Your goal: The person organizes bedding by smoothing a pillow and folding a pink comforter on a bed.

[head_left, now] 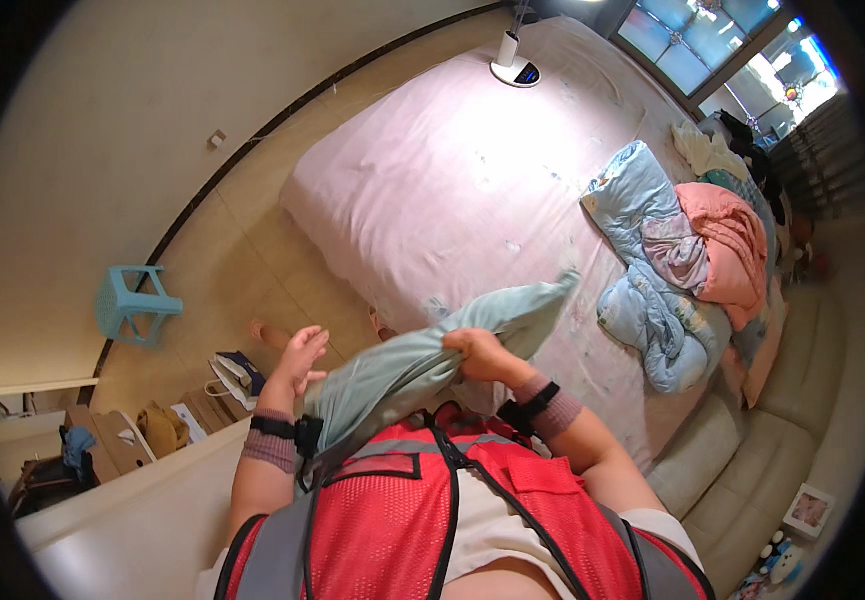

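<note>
A pale green cloth (395,375) hangs bunched across the front of my body, one end reaching out over the bed. My right hand (481,355) grips its upper edge near the middle. Beside the cloth's other end, my left hand (303,361) is raised with its fingers apart and holds nothing. Beyond the cloth lies a bed with a pink patterned sheet (417,202). Blue quilted bedding (639,202) and a coral pink cover (725,240) are heaped on the bed's right side.
A lit white lamp (515,73) stands on the far part of the bed. On the floor at left are a blue plastic stool (136,304) and a paper bag (236,379). A beige leather sofa (755,442) runs along the right. Cardboard boxes (106,442) stand at lower left.
</note>
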`<state>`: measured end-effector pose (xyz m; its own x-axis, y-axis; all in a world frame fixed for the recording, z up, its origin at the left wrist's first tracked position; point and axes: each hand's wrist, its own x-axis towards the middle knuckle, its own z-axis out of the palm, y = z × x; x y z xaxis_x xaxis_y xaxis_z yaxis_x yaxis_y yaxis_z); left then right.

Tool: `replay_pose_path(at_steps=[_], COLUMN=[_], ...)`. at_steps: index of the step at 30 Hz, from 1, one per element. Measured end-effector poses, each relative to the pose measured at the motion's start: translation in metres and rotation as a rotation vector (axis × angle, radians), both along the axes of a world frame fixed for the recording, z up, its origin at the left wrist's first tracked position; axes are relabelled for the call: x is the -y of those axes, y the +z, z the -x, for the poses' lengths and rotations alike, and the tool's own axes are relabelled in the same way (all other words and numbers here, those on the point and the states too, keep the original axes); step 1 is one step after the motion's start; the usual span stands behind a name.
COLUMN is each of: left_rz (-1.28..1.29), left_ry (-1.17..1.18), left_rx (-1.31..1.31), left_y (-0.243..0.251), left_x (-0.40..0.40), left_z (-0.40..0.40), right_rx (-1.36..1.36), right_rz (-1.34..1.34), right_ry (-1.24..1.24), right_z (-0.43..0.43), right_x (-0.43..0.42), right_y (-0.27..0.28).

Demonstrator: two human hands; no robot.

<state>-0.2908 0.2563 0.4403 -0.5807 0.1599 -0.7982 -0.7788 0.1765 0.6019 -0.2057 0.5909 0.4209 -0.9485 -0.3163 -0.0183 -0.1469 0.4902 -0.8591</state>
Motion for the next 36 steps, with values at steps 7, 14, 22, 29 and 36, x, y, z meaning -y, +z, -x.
replay_pose_path(at_steps=[7, 14, 22, 29, 36], left_rz=[-0.196, -0.138, -0.086, 0.020, 0.132], left_ry=[0.054, 0.187, 0.323, 0.472, 0.403], left_rx=[-0.245, -0.215, -0.167, -0.087, 0.112], left_y=[0.000, -0.007, -0.021, -0.024, -0.018], left_x=[-0.024, 0.007, 0.059, 0.121, 0.103], left_z=[0.036, 0.034, 0.020, -0.006, -0.005], right_rx=[-0.075, -0.549, -0.589, -0.099, 0.254], right_rz=[-0.085, -0.121, -1.068, -0.558, -0.110], right_ry=[-0.757, -1.334, -1.216, -0.685, -0.036], right_z=[-0.027, -0.008, 0.146, 0.220, 0.099], right_x=[-0.173, -0.284, -0.387, -0.171, 0.075], right_y=[0.056, 0.265, 0.215, -0.039, -0.109])
